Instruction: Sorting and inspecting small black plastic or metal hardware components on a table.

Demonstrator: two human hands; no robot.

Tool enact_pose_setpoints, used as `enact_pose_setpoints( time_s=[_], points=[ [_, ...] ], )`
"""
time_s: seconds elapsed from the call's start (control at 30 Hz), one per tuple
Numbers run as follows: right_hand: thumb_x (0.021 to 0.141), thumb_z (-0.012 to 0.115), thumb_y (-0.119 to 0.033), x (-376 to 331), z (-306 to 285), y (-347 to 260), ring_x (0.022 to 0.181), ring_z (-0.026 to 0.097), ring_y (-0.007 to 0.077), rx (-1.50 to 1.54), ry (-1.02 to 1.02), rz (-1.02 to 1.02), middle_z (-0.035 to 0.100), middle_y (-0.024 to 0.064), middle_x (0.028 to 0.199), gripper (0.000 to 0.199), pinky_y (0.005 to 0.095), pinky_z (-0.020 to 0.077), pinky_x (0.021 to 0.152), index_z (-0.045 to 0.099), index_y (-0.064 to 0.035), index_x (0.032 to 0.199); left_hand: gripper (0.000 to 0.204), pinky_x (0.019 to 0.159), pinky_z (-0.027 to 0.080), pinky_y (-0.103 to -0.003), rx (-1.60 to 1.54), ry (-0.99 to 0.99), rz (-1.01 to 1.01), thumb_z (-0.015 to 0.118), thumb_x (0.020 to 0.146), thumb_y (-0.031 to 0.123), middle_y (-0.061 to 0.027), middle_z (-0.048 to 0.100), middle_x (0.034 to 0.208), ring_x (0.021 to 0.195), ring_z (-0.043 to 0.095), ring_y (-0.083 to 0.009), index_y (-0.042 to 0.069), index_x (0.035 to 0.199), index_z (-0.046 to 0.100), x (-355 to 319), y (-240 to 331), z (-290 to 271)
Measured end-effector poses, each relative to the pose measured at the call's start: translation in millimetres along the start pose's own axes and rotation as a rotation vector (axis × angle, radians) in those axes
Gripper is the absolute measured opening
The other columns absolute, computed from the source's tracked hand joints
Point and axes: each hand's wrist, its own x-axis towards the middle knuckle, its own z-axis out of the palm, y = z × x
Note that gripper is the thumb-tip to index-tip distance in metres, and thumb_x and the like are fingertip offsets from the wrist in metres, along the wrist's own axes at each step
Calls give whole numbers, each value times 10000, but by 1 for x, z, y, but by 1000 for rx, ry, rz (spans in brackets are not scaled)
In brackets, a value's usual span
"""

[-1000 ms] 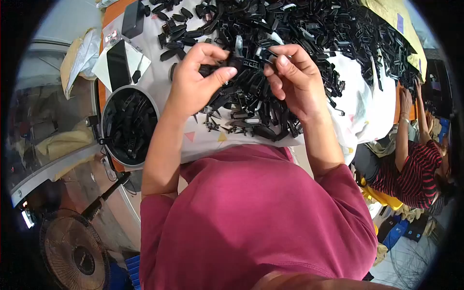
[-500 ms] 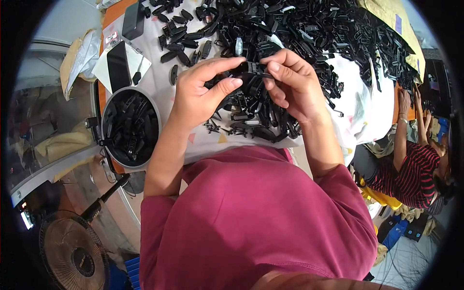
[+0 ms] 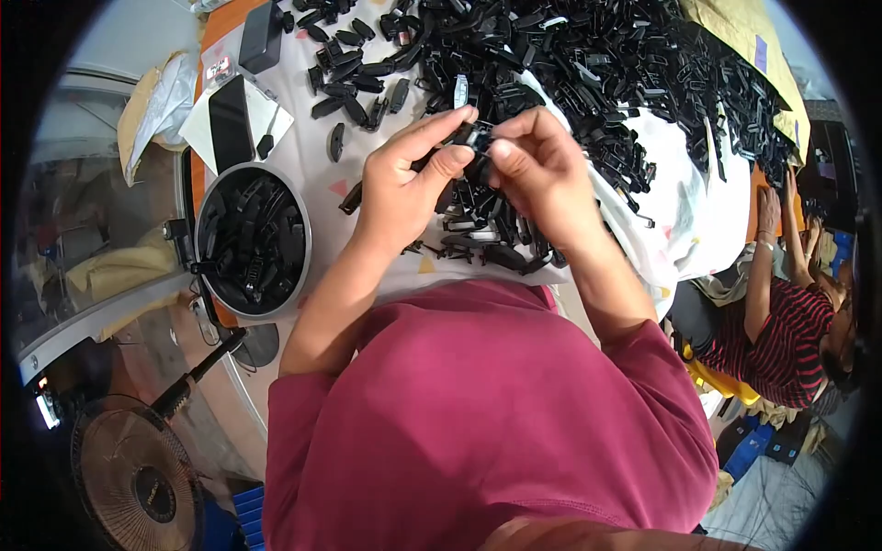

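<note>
Between my two hands, above the table, is a small black plastic part with a shiny spot on it; its exact kind is hard to make out. My left hand pinches it from the left with thumb and forefinger. From the right, my right hand closes on the same part, thumb against curled fingers. Right beneath lie loose black plastic pieces, partly covered by my hands. A large heap of similar black parts spreads beyond them.
A round grey tub holding black parts stands at the left table edge. Behind it lie a dark phone-like slab and a black box. A standing fan is lower left. Another person works at the right.
My hands have drawn closer together around the black part. The left hand has shifted right, and the right hand has turned inward with its fingers more curled.
</note>
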Motion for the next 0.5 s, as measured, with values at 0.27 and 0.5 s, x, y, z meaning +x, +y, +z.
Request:
enact_pose_setpoints(
  time_s=[0.27, 0.5],
  points=[
    [791, 617, -148, -11, -1, 14, 627, 542, 77, -274, -47, -88, 593, 41, 753, 264, 201, 438, 548, 521, 1, 987, 252, 623, 438, -203, -408, 5, -271, 596, 797, 96, -82, 602, 937, 646, 516, -86, -30, 1013, 568, -9, -1, 2],
    [750, 635, -160, 6, -41, 12, 728, 570, 191, -879, 20, -373, 590, 104, 891, 269, 293, 457, 615, 578, -54, 991, 201, 682, 456, -253, 653, 294, -105, 599, 776, 115, -96, 615, 896, 776, 583, -169, -4, 937, 598, -38, 28, -87]
  ],
)
